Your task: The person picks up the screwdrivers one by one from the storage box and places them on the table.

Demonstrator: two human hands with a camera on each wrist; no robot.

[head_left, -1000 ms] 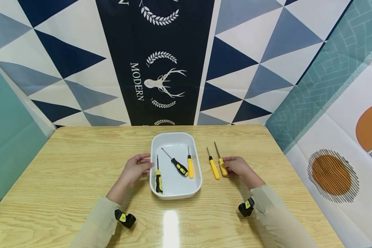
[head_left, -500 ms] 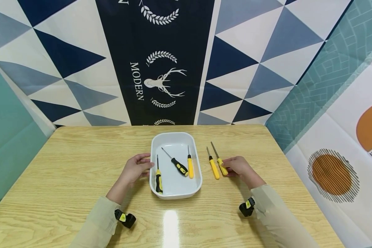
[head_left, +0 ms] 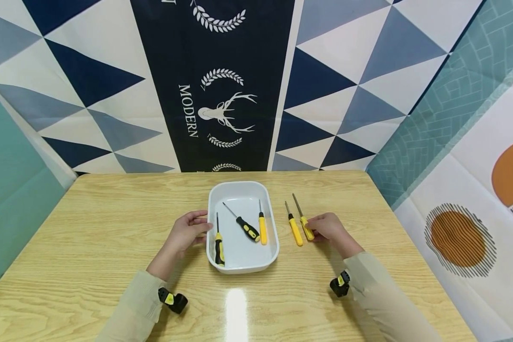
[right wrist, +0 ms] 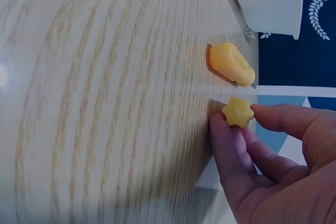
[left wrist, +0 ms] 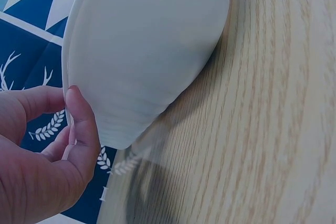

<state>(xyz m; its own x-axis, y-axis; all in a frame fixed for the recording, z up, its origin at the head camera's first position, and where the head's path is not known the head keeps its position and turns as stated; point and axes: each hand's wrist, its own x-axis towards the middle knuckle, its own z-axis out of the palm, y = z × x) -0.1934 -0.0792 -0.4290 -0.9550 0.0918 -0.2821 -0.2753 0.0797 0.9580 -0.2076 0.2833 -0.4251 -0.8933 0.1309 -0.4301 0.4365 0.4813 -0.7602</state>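
Note:
A white rectangular tray point(head_left: 243, 263) stands on the table. My left hand point(head_left: 191, 232) pinches its left rim, the thumb and a finger point(left wrist: 84, 129) meeting at the edge in the left wrist view. My right hand point(head_left: 327, 227) pinches the handle of a yellow screwdriver point(head_left: 306, 229), whose shaft points to the table's far side. In the right wrist view the lobed end of that handle shows between thumb and fingers. Just left of it lies a second yellow-handled screwdriver point(head_left: 296, 231) with a black collar, apart from the hand.
Inside the tray are two black-and-yellow screwdrivers, one slanted point(head_left: 248, 229) and one along the left wall point(head_left: 219, 249), plus a yellow-handled screwdriver point(head_left: 262, 228) near the right wall. The wooden table point(head_left: 111, 228) ends at a patterned backdrop point(head_left: 222, 114).
The tip of the yellow screwdriver in my right hand has swung slightly left, then a little back. My left hand and the tray have stayed in place.

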